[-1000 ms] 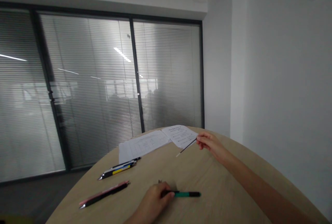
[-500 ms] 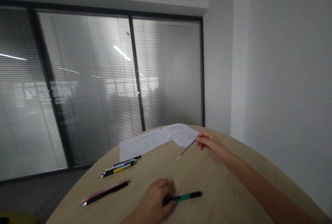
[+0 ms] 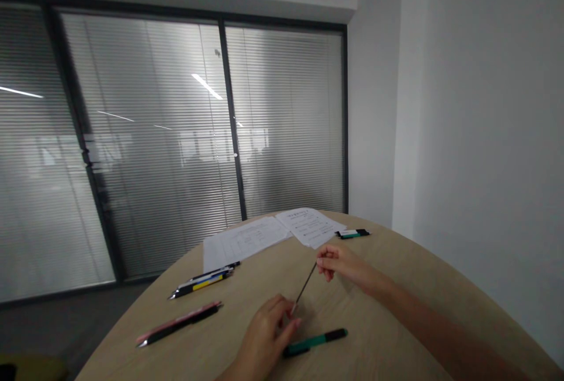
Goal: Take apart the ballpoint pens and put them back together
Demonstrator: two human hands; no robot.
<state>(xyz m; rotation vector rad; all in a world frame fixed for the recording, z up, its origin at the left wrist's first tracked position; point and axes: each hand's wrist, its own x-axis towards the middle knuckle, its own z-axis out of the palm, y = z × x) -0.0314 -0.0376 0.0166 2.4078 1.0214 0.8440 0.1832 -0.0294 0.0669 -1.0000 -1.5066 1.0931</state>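
Now, lower right of centre, the right hand (image 3: 333, 260) pinches a thin dark rod (image 3: 305, 288) slanting down to the half-curled left hand (image 3: 265, 328) at bottom centre; whether that grips its tip is unclear. Beside the left hand, a green-and-black pen (image 3: 324, 338) lies on the counter (image 3: 247, 281).

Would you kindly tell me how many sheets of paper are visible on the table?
2: the left sheet lies beyond the yellow-and-black pen; the right sheet lies beyond the right hand, which holds a thin rod. Others may be hidden underneath.
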